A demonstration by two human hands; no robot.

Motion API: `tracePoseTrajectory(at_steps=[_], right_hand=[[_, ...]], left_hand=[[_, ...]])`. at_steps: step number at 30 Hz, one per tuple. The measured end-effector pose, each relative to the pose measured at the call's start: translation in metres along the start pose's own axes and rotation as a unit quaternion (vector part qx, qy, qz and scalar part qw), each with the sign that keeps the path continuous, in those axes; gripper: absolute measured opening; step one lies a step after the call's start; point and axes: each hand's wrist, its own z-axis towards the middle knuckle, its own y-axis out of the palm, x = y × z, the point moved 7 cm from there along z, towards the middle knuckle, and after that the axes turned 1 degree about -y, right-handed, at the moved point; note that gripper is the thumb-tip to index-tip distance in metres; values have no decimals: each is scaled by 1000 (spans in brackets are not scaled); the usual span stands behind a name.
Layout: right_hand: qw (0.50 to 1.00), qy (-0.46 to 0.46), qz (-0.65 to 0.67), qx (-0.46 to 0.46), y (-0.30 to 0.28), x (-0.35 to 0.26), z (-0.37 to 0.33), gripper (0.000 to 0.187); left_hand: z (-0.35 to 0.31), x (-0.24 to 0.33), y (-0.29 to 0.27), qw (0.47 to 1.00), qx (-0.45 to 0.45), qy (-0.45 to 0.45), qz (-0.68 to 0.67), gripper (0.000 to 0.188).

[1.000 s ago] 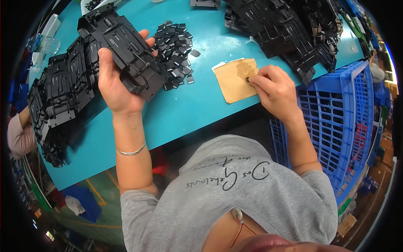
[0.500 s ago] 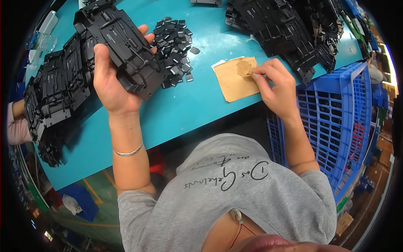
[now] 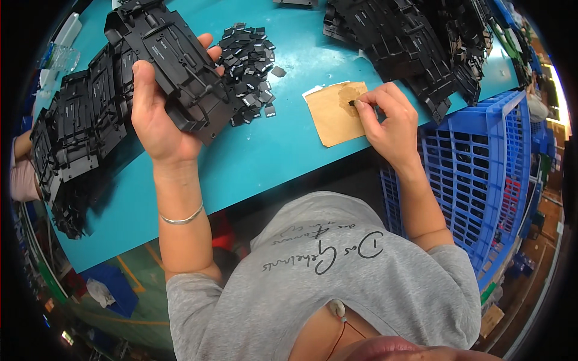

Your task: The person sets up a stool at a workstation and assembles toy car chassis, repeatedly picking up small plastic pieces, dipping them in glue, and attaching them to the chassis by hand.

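Observation:
My left hand [image 3: 158,123] holds up a long black moulded plastic chassis [image 3: 174,66], thumb on its near side and fingers curled round the far side. Over a square of brown paper [image 3: 331,123] my right hand [image 3: 391,117] is closed in a pinch. A small black piece [image 3: 353,103] shows at its fingertips, above a dark wet-looking stain [image 3: 347,95] on the paper. Between the hands, next to the held chassis, lies a heap of small flat black tabs [image 3: 247,69] with pale markings. One tab [image 3: 278,71] lies apart, grey side up.
Stacked black chassis [image 3: 90,114] fill the table's left side; more chassis [image 3: 391,42] lie at the far right. A blue plastic crate [image 3: 463,162] stands beside my right arm. A clear bottle [image 3: 60,58] lies far left. Another person's arm [image 3: 24,171] reaches in at the left edge.
My right hand has shifted slightly left over the paper, and the black piece at its fingertips now shows more plainly. My left hand still holds the chassis in nearly the same place.

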Motion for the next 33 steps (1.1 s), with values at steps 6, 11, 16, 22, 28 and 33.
tracePoseTrajectory(at_steps=[6, 11, 16, 22, 28, 33], right_hand=[[1000, 10, -12, -21, -2, -1, 2, 3], [1000, 2, -12, -13, -1, 0, 2, 3], [991, -82, -97, -37, -6, -12, 7, 2], [962, -168, -176, -123, -2, -33, 15, 4], [950, -187, -198, -151, 0, -38, 20, 3], [952, -172, -176, -185, -1, -37, 16, 3]], left_hand=[[0, 0, 0, 1000, 1, -3, -7, 63], [0, 0, 0, 1000, 0, -2, -6, 63], [-1, 1, 2, 1000, -6, 1, 12, 63], [-1, -2, 2, 998, -17, -8, -59, 55], [-2, -1, 2, 998, -23, -9, -61, 55], [-1, -2, 2, 998, -29, -11, -63, 56]])
